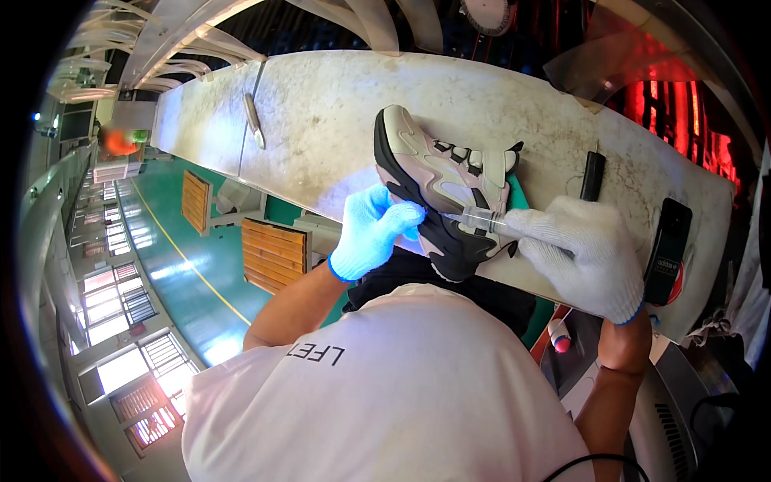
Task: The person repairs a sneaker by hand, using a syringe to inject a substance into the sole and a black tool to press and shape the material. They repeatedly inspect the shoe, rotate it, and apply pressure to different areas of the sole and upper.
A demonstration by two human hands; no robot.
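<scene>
A beige and grey sneaker (450,173) with a thick black sole lies tilted on the worktable, its sole toward me. My left hand (372,233), in a knit glove lit bluish white, has its fingers curled against the sole's edge and steadies the shoe. In my gloved right hand (580,247) is a clear syringe (491,221), gripped around its barrel. Its thin tip points left at the seam between sole and upper, close to my left fingertips; whether it touches is too small to tell. A teal piece (516,193) shows behind the heel.
On the pale worktable (329,112) lie a slim cutter knife (254,120), a black bar-shaped object (593,177) and a black phone-like case (671,245). Red-glowing heaters (675,120) stand beyond. Slatted wooden crates (275,253) sit left on the green floor. A pink-capped bottle (560,335) is near my right forearm.
</scene>
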